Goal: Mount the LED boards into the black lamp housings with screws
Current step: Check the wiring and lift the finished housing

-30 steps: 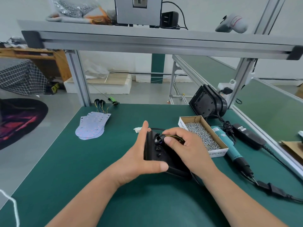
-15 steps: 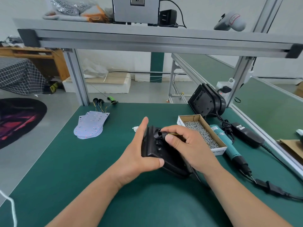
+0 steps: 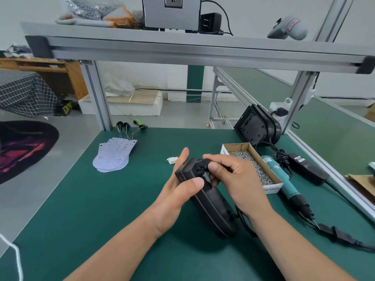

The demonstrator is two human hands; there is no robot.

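On green mat [image 3: 97,211], mid-bench: left hand [image 3: 176,196] gripping black lamp housing [image 3: 213,207], thumb curling over its back, other fingers behind. Right hand [image 3: 237,179] pinching small black fitting [image 3: 199,167] at housing's top end. LED boards [image 3: 113,157] lying well apart, far left.

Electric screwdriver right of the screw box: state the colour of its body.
The electric screwdriver is teal, black toward its cord end; the head view shows it.

Gripping the black lamp housing [image 3: 211,203] with both hands.
Pinching its left edge with the left hand [image 3: 178,191], thumb across the near face, fingers straight behind; curling the right hand [image 3: 233,179] over its upper end, thumb tip pressed in.
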